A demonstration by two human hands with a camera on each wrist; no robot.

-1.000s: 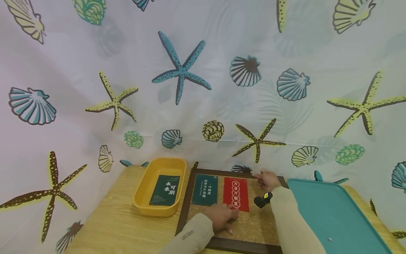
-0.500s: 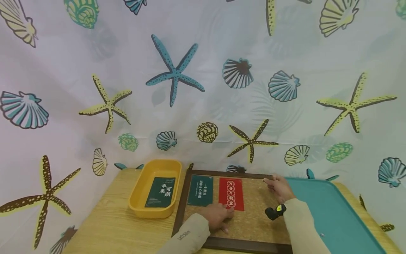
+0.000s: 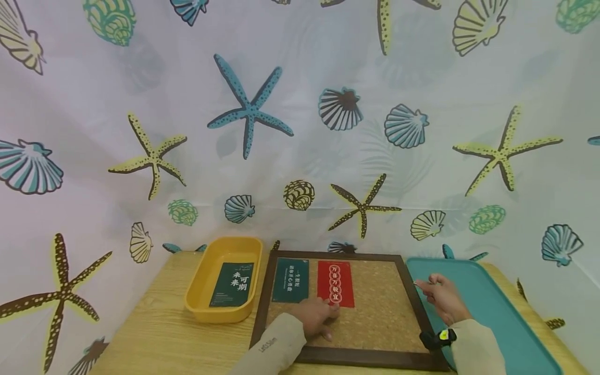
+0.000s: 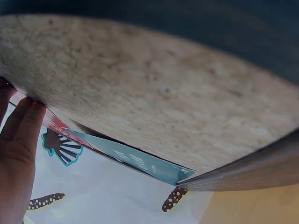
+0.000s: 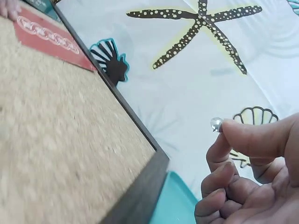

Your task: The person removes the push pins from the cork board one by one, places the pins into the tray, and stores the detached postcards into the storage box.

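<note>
My left hand (image 3: 313,316) rests on the lower edge of a red card (image 3: 335,284) on the framed cork board (image 3: 375,323). Its fingertips touch the card in the left wrist view. Left of that card, a green card (image 3: 290,280) lies on the board. My right hand (image 3: 442,298) is raised past the board's right frame, over the blue tray (image 3: 473,281). Between thumb and index finger it pinches a small clear-headed thumbtack (image 5: 216,124), best seen in the right wrist view.
A yellow bin (image 3: 199,291) holding another green card (image 3: 232,284) stands left of the board. All of it sits on a wooden table (image 3: 154,323). A shell-and-starfish patterned curtain (image 3: 300,156) hangs behind and at the sides.
My right hand has moved right and toward me, from the red card's upper right to over the tray. The left hand stays on the red card. The head view has shifted slightly right.
</note>
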